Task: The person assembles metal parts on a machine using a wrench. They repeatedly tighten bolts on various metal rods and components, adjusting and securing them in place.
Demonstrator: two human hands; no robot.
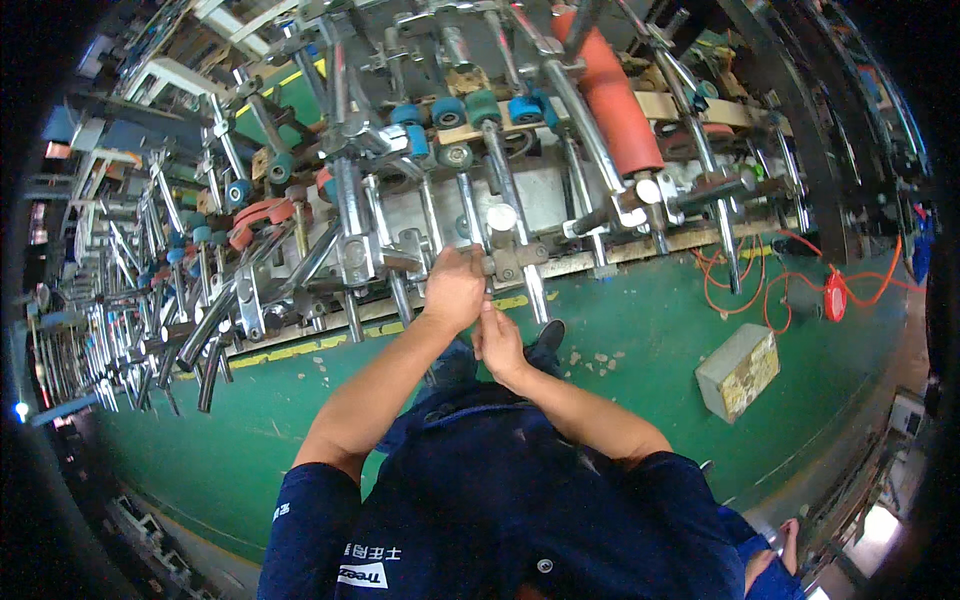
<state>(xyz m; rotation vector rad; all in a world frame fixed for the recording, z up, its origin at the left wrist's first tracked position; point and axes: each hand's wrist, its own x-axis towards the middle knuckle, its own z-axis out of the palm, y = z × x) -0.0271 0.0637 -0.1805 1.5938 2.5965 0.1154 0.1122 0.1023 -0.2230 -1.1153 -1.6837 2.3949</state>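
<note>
We stand over a long machine frame (pixel 560 190) packed with steel rods and rollers; the red roller (pixel 612 95) lies beyond it toward the right. On the green floor (pixel 640 350) right of the frame's near rail sits a grey block (pixel 738 370). At that rail our left hand (pixel 452 288) closes around a small clamp fitting (pixel 505 262); our right hand (pixel 498 340), just below, has its fingers pinched narrow, holding what we cannot tell. A slipped grip could pinch fingers against the rods.
</note>
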